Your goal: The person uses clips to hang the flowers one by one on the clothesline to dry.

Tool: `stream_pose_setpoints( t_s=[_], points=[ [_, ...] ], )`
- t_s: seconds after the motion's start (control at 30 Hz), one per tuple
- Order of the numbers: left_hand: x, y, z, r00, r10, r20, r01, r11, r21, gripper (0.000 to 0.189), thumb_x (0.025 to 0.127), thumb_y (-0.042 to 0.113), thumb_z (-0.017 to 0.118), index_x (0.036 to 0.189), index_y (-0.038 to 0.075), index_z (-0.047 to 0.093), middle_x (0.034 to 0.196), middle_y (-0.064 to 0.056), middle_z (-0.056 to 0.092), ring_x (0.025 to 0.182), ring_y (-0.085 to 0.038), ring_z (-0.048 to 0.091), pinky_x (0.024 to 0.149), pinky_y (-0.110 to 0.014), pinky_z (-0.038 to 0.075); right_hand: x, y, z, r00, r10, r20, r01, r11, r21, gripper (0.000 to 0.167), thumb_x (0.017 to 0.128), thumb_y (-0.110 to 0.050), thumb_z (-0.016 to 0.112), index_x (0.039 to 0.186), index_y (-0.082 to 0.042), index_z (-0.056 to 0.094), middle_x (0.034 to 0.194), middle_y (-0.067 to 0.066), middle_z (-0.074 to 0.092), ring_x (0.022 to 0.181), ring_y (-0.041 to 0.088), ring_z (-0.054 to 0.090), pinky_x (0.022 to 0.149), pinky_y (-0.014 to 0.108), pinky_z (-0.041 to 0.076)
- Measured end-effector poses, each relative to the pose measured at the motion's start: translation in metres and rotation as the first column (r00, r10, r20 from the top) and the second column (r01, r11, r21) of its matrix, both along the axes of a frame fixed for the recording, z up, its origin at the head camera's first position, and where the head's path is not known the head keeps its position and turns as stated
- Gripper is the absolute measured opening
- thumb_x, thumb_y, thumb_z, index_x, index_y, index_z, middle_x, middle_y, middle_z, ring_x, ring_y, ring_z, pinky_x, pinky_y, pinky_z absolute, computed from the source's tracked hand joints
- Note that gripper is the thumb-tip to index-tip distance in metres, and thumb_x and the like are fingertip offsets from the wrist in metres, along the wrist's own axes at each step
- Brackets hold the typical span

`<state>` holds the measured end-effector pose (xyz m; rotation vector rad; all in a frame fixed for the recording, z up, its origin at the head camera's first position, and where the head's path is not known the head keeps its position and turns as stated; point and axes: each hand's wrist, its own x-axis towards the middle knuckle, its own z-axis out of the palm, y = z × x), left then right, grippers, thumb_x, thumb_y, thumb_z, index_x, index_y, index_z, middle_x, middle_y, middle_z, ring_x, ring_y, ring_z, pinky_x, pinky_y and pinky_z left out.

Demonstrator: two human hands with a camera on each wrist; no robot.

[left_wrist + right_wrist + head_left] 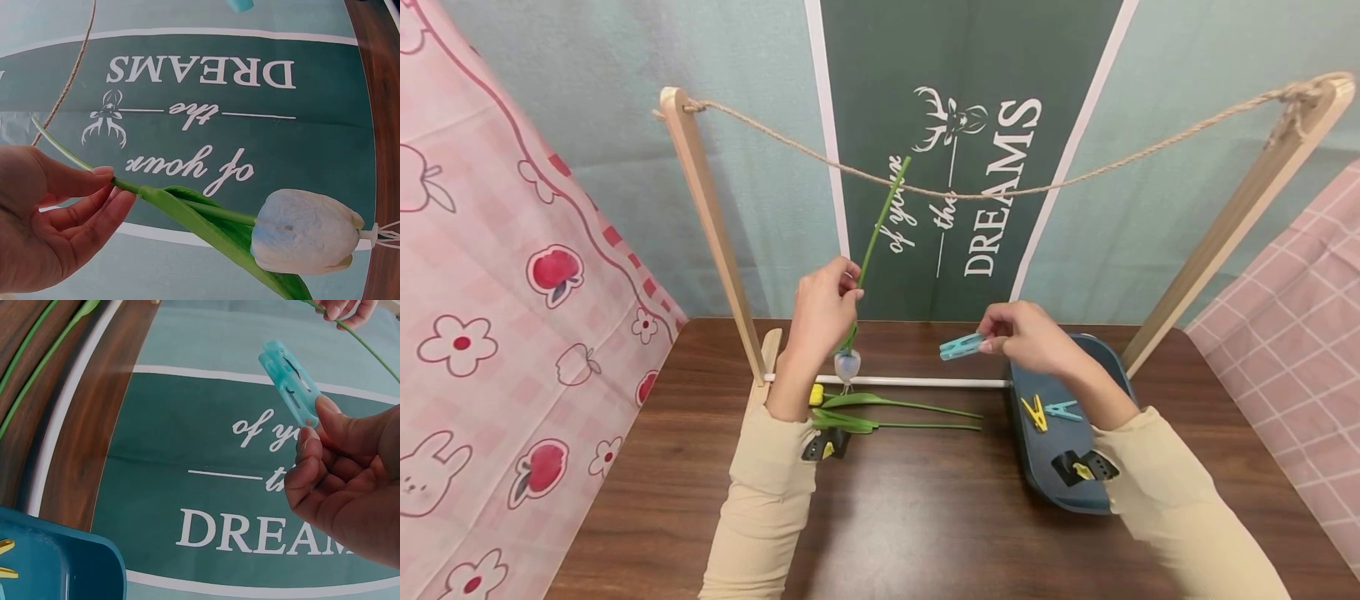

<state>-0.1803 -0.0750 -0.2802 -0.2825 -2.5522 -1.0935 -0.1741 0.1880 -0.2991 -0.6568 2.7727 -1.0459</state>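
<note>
My left hand pinches the green stem of an artificial tulip between thumb and fingers. Its pale blue-white bloom hangs downward, and the stem's upper end reaches the twine rope, appearing to cross it in the head view. In my right hand is a light blue clothespin, pinched at one end, held in the air right of the tulip and below the rope. The right wrist view shows the same clothespin with its prongs pointing away from the fingers.
Two wooden posts hold the rope, with a white rod low between them. A yellow tulip and other green stems lie on the brown table. At right, a blue tray holds a yellow clothespin and a blue clothespin.
</note>
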Motion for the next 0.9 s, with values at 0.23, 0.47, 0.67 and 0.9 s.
stream_pose_setpoints(
  t_s=[0.23, 0.47, 0.67, 0.9],
  points=[
    [-0.001, 0.000, 0.000, 1.000, 0.004, 0.004, -0.004, 1.000, 0.001, 0.010, 0.083, -0.001, 0.062, 0.093, 0.001, 0.061, 0.080, -0.009, 0.064, 0.075, -0.023, 0.060, 0.071, -0.036, 0.046, -0.003, -0.003, 0.005, 1.000, -0.003, 0.011, 0.003, 1.000, -0.003, 0.007, 0.078, 0.006, 0.064, 0.078, 0.000, 0.061, 0.064, 0.007, 0.053, 0.060, 0.020, 0.045, 0.054, 0.031, 0.037],
    [-0.002, -0.001, 0.000, 1.000, 0.011, -0.007, -0.011, 1.000, -0.003, 0.010, 0.083, -0.001, 0.061, 0.092, 0.001, 0.062, 0.080, -0.009, 0.064, 0.075, -0.023, 0.060, 0.070, -0.036, 0.045, -0.006, -0.006, 0.010, 1.000, 0.002, -0.004, -0.002, 1.000, 0.004, 0.007, 0.079, 0.005, 0.065, 0.078, 0.000, 0.061, 0.064, 0.008, 0.053, 0.059, 0.019, 0.045, 0.053, 0.031, 0.037],
    [-0.001, -0.002, 0.000, 1.000, 0.008, -0.019, -0.008, 1.000, 0.000, 0.010, 0.083, -0.001, 0.061, 0.092, 0.001, 0.062, 0.080, -0.009, 0.064, 0.075, -0.023, 0.061, 0.071, -0.036, 0.045, -0.007, -0.007, 0.013, 0.999, 0.017, -0.034, -0.017, 1.000, 0.014, 0.008, 0.079, 0.007, 0.063, 0.077, 0.000, 0.061, 0.063, 0.004, 0.052, 0.058, 0.019, 0.045, 0.053, 0.031, 0.037],
    [-0.001, -0.002, 0.000, 1.000, 0.011, -0.025, -0.011, 1.000, 0.003, 0.010, 0.082, -0.001, 0.061, 0.092, 0.001, 0.062, 0.079, -0.009, 0.065, 0.075, -0.023, 0.061, 0.071, -0.037, 0.045, -0.007, -0.010, 0.020, 0.999, 0.010, -0.042, -0.010, 1.000, 0.008, 0.007, 0.079, 0.006, 0.063, 0.077, 0.001, 0.061, 0.064, 0.006, 0.052, 0.058, 0.019, 0.044, 0.053, 0.031, 0.036]
  ],
)
